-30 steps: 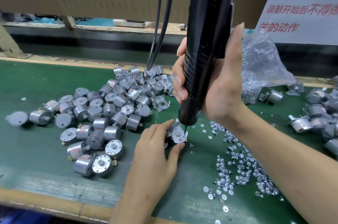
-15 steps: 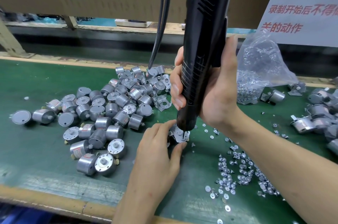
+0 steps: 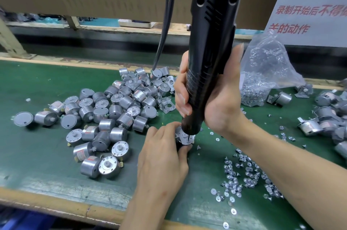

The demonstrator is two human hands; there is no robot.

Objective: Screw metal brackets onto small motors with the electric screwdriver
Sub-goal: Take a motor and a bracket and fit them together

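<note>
Green bench [image 3: 37, 83], motor pile [image 3: 112, 109] at left; electric screwdriver [image 3: 210, 42] upright, right hand [image 3: 221, 102] wrapped round its barrel; left hand [image 3: 163, 158] pinching motor-and-bracket [image 3: 182, 135] at front centre, bit [image 3: 188, 138] down on it. Risk: a tilted bit cams out, or a loose pinch lets the part spin and the bracket shift

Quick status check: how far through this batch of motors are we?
Done: a smaller group of motors at the right edge looks bracketed. In hand: the left hand holds a motor and bracket on the mat while the right hand presses the electric screwdriver down onto it. Left: the large pile of bare motors on the left, with loose screws waiting nearby.
</note>
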